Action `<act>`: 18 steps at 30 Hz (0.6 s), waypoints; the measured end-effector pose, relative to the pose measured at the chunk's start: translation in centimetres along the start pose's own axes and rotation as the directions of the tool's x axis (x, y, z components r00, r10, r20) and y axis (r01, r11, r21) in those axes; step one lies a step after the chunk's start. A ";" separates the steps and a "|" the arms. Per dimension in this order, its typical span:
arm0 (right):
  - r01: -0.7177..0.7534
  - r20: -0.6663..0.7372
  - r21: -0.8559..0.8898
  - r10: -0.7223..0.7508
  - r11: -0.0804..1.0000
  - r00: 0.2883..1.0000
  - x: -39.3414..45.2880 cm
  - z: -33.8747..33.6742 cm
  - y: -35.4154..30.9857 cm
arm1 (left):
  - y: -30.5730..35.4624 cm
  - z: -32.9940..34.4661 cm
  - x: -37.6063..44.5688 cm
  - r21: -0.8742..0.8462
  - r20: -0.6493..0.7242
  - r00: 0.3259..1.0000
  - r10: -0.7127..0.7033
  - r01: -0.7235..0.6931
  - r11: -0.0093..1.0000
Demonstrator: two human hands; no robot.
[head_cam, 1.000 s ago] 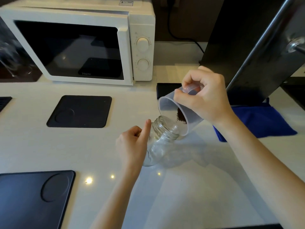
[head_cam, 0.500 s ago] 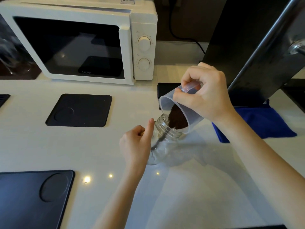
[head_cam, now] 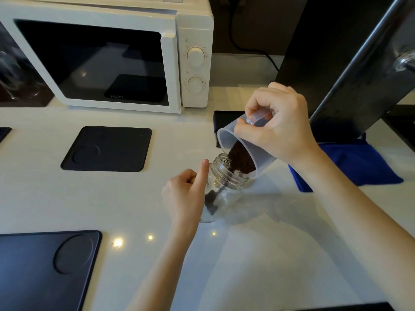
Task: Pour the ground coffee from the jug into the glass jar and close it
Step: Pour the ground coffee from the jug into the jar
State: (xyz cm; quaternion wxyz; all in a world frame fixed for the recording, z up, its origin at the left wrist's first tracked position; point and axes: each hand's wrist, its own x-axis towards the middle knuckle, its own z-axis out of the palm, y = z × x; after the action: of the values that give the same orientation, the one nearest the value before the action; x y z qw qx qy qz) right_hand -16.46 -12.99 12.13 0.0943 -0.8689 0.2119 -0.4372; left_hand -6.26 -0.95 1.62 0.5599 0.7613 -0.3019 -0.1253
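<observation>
A clear glass jar (head_cam: 226, 187) stands tilted on the white counter, its threaded mouth toward the jug. My left hand (head_cam: 186, 194) grips the jar's side, the thumb up along its neck. My right hand (head_cam: 276, 126) holds a translucent plastic jug (head_cam: 226, 136) by its handle, tipped steeply with its rim over the jar's mouth. Dark ground coffee (head_cam: 241, 159) lies along the jug's lower wall and reaches the jar's mouth. A small dark heap of coffee shows inside the jar at the bottom. No lid is in view.
A white microwave (head_cam: 112, 52) stands at the back. Black mats lie at the centre left (head_cam: 106, 149) and the near left (head_cam: 45, 268). A blue cloth (head_cam: 350, 162) lies to the right, under a dark slanted machine (head_cam: 350, 59). A small black block (head_cam: 226, 116) sits behind the jug.
The jug has tipped further and the coffee has slid down from its base to the rim. Coffee now lies in the jar, which held none a second ago.
</observation>
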 end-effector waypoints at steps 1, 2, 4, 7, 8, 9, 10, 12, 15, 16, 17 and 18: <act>-0.001 0.000 0.007 0.001 1.000 1.000 0.0 0.0 0.0 | -0.1 0.0 0.0 0.003 -0.003 1.000 -0.001 0.001 1.000; 0.002 -0.002 0.005 -0.002 1.000 1.000 0.0 0.0 0.0 | -0.1 0.0 0.0 0.004 -0.004 1.000 0.001 -0.001 1.000; 0.012 0.000 -0.014 -0.012 1.000 1.000 0.1 0.0 0.0 | -0.2 0.0 0.0 0.004 0.000 1.000 0.004 -0.004 1.000; 0.013 0.008 -0.009 -0.013 1.000 1.000 0.0 -0.1 0.0 | -0.1 0.0 0.0 -0.003 0.004 1.000 -0.003 0.003 1.000; 0.021 0.009 -0.020 -0.021 1.000 1.000 0.0 -0.1 0.0 | -0.1 0.0 -0.1 -0.006 0.005 1.000 -0.005 0.005 1.000; 0.026 0.013 -0.029 -0.025 0.999 1.000 0.0 0.0 -0.1 | 0.0 0.0 -0.1 -0.009 0.006 1.000 -0.006 0.006 1.000; 0.022 0.015 -0.024 -0.022 0.999 1.000 0.0 -0.1 -0.1 | 0.0 0.0 -0.1 -0.012 0.007 1.000 -0.006 0.007 1.000; 0.011 0.011 -0.005 -0.011 1.000 1.000 0.0 -0.1 -0.1 | 0.0 0.0 -0.1 -0.014 0.007 1.000 -0.013 0.013 1.000; 0.029 0.016 -0.031 -0.029 0.999 0.999 0.1 -0.1 -0.2 | 0.1 0.0 -0.1 -0.014 0.003 1.000 -0.025 0.025 1.000; 0.033 0.021 -0.028 -0.033 0.999 0.999 0.1 -0.1 -0.2 | 0.1 0.0 -0.1 -0.017 0.004 1.000 -0.028 0.028 0.999; 0.040 0.022 -0.028 -0.040 0.999 0.999 0.1 -0.1 -0.3 | 0.1 0.0 -0.1 -0.020 0.006 1.000 -0.029 0.029 0.999; 0.049 0.021 -0.033 -0.049 0.998 0.999 0.1 -0.1 -0.3 | 0.1 0.0 -0.2 -0.023 0.009 1.000 -0.029 0.029 0.999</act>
State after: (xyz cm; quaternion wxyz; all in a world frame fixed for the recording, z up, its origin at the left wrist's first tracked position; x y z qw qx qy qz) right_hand -16.36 -12.74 12.34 0.0713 -0.8798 0.1968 -0.4268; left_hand -6.42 -0.87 1.73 0.5656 0.7585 -0.2917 -0.1402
